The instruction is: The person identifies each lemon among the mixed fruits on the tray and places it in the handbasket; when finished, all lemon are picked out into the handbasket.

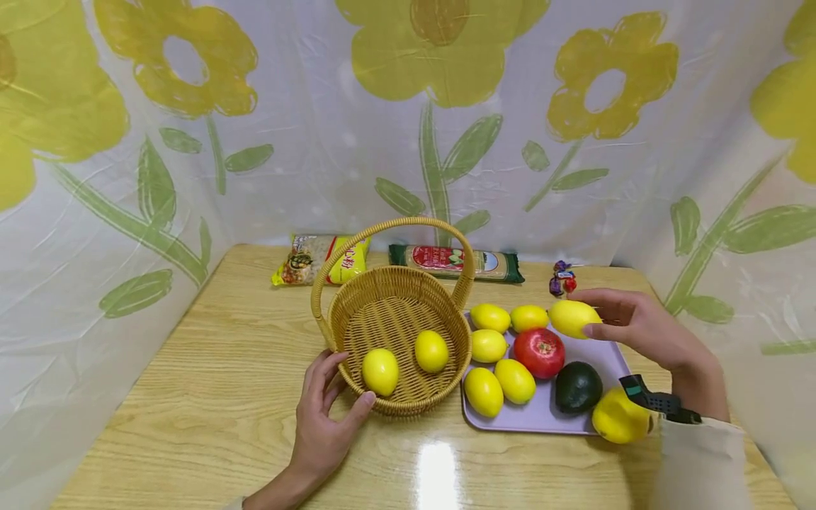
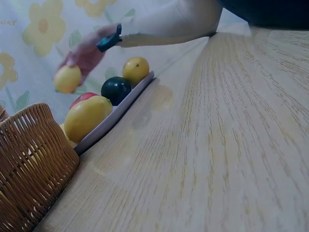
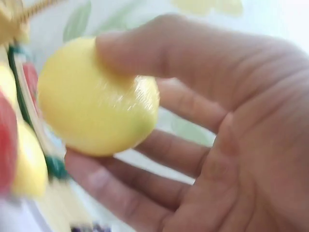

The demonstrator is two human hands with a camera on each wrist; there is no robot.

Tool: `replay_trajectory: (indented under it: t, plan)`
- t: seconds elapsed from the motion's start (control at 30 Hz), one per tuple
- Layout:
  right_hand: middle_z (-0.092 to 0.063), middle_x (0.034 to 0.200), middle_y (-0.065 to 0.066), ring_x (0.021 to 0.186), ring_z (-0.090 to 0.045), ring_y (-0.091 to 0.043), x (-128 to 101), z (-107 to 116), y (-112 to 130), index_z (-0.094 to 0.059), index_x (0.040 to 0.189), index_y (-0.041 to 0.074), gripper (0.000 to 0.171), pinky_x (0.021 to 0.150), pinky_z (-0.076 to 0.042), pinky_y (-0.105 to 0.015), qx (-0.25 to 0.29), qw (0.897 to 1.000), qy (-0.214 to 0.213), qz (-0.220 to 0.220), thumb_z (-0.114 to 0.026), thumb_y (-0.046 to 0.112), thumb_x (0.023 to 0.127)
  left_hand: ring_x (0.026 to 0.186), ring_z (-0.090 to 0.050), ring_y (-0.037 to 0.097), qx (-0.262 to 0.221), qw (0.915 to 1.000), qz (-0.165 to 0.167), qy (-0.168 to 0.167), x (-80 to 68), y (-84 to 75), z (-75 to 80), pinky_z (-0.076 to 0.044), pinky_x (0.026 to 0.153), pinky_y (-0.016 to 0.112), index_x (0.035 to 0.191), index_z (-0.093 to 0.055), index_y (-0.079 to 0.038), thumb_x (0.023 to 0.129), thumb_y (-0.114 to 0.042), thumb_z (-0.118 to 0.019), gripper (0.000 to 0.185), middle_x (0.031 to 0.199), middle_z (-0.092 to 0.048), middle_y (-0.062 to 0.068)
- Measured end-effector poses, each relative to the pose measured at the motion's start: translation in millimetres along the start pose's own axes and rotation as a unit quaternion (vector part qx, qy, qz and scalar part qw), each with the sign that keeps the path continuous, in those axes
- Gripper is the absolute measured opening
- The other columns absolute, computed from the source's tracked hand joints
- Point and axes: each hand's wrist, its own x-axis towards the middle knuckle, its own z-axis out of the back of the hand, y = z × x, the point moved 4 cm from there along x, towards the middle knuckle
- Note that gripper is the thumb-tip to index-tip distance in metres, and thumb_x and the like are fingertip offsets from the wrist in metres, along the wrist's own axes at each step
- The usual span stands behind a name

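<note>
Ahead, I see a tray (image 1: pixel 612 354) of fruit at the counter's right edge; my right hand (image 1: pixel 637 322) pinches a lemon (image 1: pixel 572 318) above it, while my left hand (image 1: pixel 325 418), fingers relaxed, rests against the basket (image 1: pixel 395 319).

R hand (image 1: pixel 637 322) pinches lemon (image 1: pixel 574 318) above tray (image 1: pixel 612 361); L hand (image 1: pixel 325 425) steadies basket (image 1: pixel 398 312).

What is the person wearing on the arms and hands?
Both hands are bare. The right hand has a black wrist strap with a teal mark, and behind it a cream sleeve. At the left hand only a sliver of pale cuff shows.
</note>
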Motion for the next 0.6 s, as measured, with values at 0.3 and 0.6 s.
replay_trajectory:
  t: [0.3,0.6]
  plan:
    - [-0.069,0.146,-0.008,0.115,-0.073,-0.019,43.6,-91.4,74.4,-0.068,0.148,0.015,0.048,0.100,-0.065,-0.030,0.094,0.985,0.124,0.077,-0.079,0.009,0.101,0.156,-0.038,0.044,-0.002,0.9999,0.013,0.000,-1.1,0.3,0.5,-0.047,0.121,0.018,0.155,-0.053,-0.009,0.095,0.002,-0.080,0.067,0.170,-0.031,0.024]
    - [-0.070,0.149,-0.008,0.128,-0.072,-0.025,52.6,-154.6,110.2,-0.068,0.148,0.014,0.050,0.110,-0.063,-0.045,0.060,0.982,0.144,0.104,-0.083,0.019,0.100,0.157,-0.037,0.046,0.001,0.9999,0.014,0.000,-0.8,-0.7,0.0,-0.046,0.121,0.017,0.155,-0.053,-0.005,0.095,0.001,-0.080,0.066,0.171,-0.031,0.023]
